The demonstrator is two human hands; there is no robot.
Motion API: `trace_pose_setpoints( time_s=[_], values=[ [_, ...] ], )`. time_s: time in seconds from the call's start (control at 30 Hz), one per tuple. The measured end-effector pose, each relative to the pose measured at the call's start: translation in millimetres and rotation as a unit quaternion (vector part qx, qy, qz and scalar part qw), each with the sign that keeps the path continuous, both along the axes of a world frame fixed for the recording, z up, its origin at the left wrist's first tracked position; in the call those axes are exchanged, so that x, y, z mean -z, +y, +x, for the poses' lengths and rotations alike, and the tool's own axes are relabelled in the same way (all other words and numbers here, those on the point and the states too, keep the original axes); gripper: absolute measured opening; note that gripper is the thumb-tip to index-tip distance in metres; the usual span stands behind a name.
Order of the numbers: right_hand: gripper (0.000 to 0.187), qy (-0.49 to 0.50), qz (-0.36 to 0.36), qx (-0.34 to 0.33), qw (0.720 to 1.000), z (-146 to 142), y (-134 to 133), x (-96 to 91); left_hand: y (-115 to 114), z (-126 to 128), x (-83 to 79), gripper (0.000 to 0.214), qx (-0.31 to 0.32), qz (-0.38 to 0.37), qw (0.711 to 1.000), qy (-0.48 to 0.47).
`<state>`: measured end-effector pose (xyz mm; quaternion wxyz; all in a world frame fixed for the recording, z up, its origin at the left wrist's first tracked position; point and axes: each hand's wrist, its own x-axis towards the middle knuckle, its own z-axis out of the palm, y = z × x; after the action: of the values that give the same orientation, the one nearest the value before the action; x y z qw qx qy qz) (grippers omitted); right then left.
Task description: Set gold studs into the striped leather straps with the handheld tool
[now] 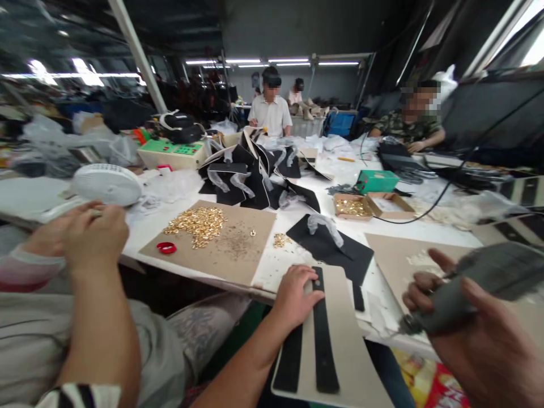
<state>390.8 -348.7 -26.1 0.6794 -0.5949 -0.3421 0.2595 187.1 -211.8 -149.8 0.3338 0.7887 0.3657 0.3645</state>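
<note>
My left hand [297, 294] is closed on a beige panel [348, 340] with black strips, its fingers and thumb at the upper end of one black strip [326, 357]. The panel hangs over the table's front edge toward me. My right hand [488, 334] is wrapped around a grey power drill [476, 283], held to the right of the panel and apart from it. Its chuck [410, 324] points left toward the panel; the tip is blurred. Beyond my left hand lies a black panel [335, 249] with a plastic-wrapped handle [325, 226].
A co-worker's hands [93, 232] work at the left beside a white fan [106, 184]. Gold hardware [199, 224] and a red ring [166, 247] lie on brown board. Further back are stacked black panels [250, 175], a box of gold pieces [352, 207], a green box [377, 181] and a black cable [450, 192].
</note>
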Motion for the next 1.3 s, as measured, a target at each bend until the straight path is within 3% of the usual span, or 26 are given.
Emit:
trace_pose_setpoints(
  time_s=[0.13, 0.27, 0.43, 0.6, 0.87, 1.3],
  values=[
    [0.038, 0.137, 0.076, -0.044, 0.987, -31.0, 51.8, 3.2, 1.2, -0.6, -2.1, 0.037, 0.017, -0.007, 1.0, 0.002],
    [0.03, 0.095, 0.074, -0.098, 0.988, -60.9, 91.4, 24.6, -0.2, 0.1, -2.5, 0.034, 0.015, -0.013, 1.0, 0.003],
    [0.033, 0.027, 0.034, -0.126, 0.991, -65.5, 117.4, 55.2, 1.8, -0.1, -1.9, 0.03, 0.017, -0.033, 0.999, 0.003],
    [0.032, 0.023, 0.012, -0.144, 0.989, -63.4, 126.7, 67.0, 2.2, -1.0, -3.5, 0.027, 0.024, -0.049, 0.998, 0.012],
    [0.029, -0.003, 0.021, -0.166, 0.986, -61.2, 124.0, 71.3, 3.4, -1.2, -6.9, 0.029, 0.03, -0.069, 0.997, 0.029],
    [0.027, -0.071, 0.036, -0.289, 0.954, -53.6, 126.0, 77.9, 2.2, 2.9, -2.6, 0.027, 0.025, -0.071, 0.997, 0.014]
  ],
)
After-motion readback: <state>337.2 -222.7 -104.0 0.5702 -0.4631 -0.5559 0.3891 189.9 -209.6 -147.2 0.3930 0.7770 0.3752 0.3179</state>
